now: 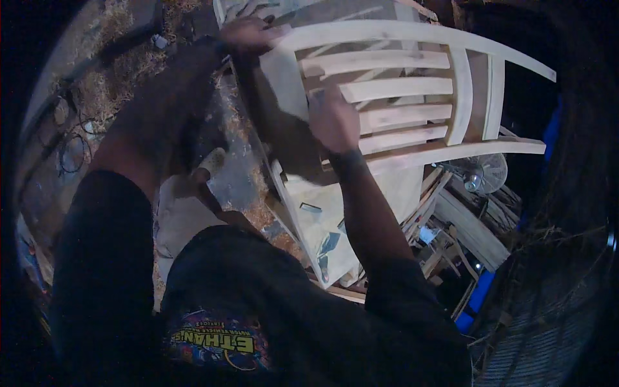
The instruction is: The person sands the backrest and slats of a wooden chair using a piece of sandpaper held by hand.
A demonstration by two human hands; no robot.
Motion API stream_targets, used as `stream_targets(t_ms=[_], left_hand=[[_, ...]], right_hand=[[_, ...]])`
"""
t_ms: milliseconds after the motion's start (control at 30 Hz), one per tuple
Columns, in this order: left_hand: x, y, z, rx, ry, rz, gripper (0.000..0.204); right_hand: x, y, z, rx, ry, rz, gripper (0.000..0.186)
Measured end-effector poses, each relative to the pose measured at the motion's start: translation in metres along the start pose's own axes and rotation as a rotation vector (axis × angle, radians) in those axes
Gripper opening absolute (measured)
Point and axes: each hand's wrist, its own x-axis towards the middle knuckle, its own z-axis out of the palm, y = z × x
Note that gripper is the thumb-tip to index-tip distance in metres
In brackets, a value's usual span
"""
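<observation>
A pale wooden chair-back-like frame (459, 97), with curved outer rails and several slats, lies across a light board-topped work table (387, 193). My left hand (250, 35) is at the far left end of the frame, its fingers closed round the end of the long curved far rail (380, 29). My right hand (335, 121) is closed at the left ends of the middle slats (405, 117). What lies inside its fingers is hidden. A slat (396, 89) extends rightward beside that hand to a curved crosspiece (461, 97).
On the table lie a small flat dark-edged piece (311, 207) and a dark crumpled item (330, 242). A round fan (487, 174) and stacked timber offcuts (467, 222) stand to the right. Cables (71, 151) and shavings (106, 97) cover the floor at left.
</observation>
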Motion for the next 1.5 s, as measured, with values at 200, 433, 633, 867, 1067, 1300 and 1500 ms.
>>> stream_targets(t_ms=[200, 433, 633, 867, 1067, 1300, 1500], left_hand=[[-0.008, 0.015, -0.006, -0.131, -0.076, -0.164, 0.083], [-0.016, 0.023, -0.011, -0.222, 0.166, -0.043, 0.09], [0.005, -0.001, -0.002, -0.14, 0.004, -0.055, 0.084], [-0.013, 0.003, -0.006, -0.319, 0.06, 0.004, 0.071], [-0.008, 0.0, -0.005, -0.113, 0.136, -0.056, 0.07], [-0.004, -0.013, -0.005, -0.605, -0.229, -0.258, 0.09], [-0.003, -0.006, -0.003, -0.271, 0.066, -0.11, 0.063]], right_hand=[[0.02, -0.016, -0.008, -0.114, 0.056, -0.133, 0.034], [-0.032, 0.008, -0.002, -0.066, -0.246, 0.308, 0.033], [-0.088, 0.045, 0.012, -0.116, -0.232, 0.152, 0.029], [-0.063, 0.034, 0.012, -0.038, -0.071, 0.11, 0.031], [-0.07, 0.03, 0.007, 0.17, -0.068, 0.121, 0.041], [-0.072, 0.026, -0.005, -0.025, -0.186, 0.236, 0.038], [-0.109, 0.027, -0.05, 0.111, -0.192, 0.029, 0.03]])
